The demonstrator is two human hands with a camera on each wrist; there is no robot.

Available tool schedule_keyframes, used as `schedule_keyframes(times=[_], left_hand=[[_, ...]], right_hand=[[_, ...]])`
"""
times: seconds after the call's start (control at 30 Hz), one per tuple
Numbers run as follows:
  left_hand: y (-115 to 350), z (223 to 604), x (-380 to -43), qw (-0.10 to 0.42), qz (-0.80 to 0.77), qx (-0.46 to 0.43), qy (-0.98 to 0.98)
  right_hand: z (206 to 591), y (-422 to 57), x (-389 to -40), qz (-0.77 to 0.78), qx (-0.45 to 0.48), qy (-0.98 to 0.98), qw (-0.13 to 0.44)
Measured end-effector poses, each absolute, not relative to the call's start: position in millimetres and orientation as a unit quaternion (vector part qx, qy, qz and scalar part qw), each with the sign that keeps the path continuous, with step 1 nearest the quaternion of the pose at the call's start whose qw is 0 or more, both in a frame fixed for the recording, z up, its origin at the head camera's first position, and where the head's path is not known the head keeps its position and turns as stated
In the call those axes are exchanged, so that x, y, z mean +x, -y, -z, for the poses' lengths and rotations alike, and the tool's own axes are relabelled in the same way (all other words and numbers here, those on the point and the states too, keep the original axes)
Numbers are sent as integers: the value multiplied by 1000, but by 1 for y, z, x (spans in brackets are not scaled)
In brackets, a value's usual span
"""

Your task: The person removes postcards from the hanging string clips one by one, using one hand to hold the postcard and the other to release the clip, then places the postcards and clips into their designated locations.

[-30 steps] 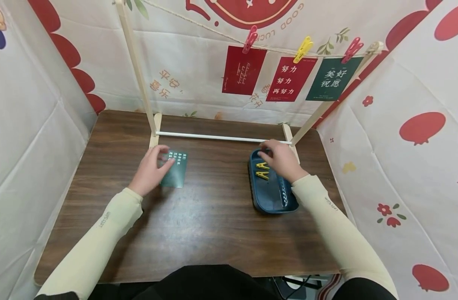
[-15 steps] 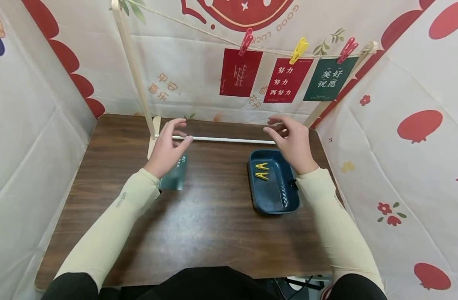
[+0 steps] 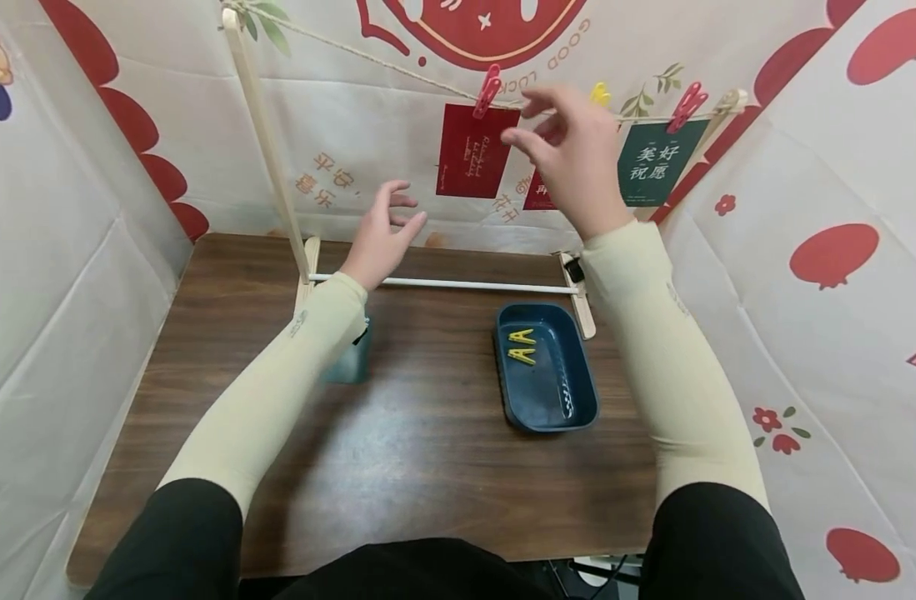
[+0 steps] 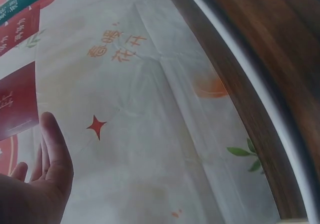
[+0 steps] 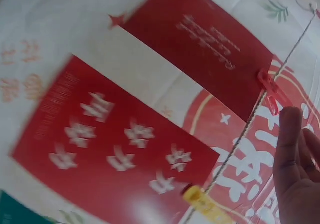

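My right hand (image 3: 578, 158) is raised in front of the rope (image 3: 397, 68), its fingers bent loosely around nothing. It hides most of the red card with white characters (image 5: 115, 149), which hangs from a yellow clothespin (image 5: 207, 204). In the right wrist view, the fingertips come close to the pink clothespin (image 5: 272, 91) holding the other red card (image 5: 200, 49). My left hand (image 3: 382, 237), relaxed and holding nothing, is lifted below and left of that red card. At the rope's right end hangs a green card (image 3: 656, 162) from another pink clothespin (image 3: 686, 107).
On the table (image 3: 427, 467), a dark blue tray (image 3: 551, 396) holds two yellow clothespins (image 3: 521, 356). Another green card (image 3: 347, 367) lies at left, partly behind my left sleeve. A wooden frame (image 3: 266, 150) with a white crossbar (image 3: 473, 284) carries the rope.
Both hands have risen off the table area toward the rope. The right went up from over the tray, the left up and rightward from above the green card on the table.
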State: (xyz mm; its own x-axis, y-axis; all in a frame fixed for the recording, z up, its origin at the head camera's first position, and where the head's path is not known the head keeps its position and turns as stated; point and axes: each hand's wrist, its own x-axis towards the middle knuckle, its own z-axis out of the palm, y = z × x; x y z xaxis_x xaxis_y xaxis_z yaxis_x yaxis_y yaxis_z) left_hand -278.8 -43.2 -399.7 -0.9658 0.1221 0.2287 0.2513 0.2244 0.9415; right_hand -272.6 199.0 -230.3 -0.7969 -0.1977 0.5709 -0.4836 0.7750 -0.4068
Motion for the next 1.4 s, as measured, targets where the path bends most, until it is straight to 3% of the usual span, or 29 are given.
schedule_keyframes(times=[0.3, 0.57, 0.8, 1.03, 1.4], left_hand=[[14, 370, -291, -37, 726, -78, 682], [2, 381, -304, 43, 711, -114, 692], [4, 382, -299, 72, 650, -117, 747], [6, 384, -296, 84, 645, -124, 750], [12, 395, -292, 82, 643, -114, 753]], right_hand=[[207, -169, -312, -217, 130, 953, 168], [207, -162, -319, -266, 130, 942, 157], [207, -167, -322, -379, 123, 906, 140], [200, -165, -314, -481, 125, 848, 184], [201, -163, -307, -615, 174, 747, 183]])
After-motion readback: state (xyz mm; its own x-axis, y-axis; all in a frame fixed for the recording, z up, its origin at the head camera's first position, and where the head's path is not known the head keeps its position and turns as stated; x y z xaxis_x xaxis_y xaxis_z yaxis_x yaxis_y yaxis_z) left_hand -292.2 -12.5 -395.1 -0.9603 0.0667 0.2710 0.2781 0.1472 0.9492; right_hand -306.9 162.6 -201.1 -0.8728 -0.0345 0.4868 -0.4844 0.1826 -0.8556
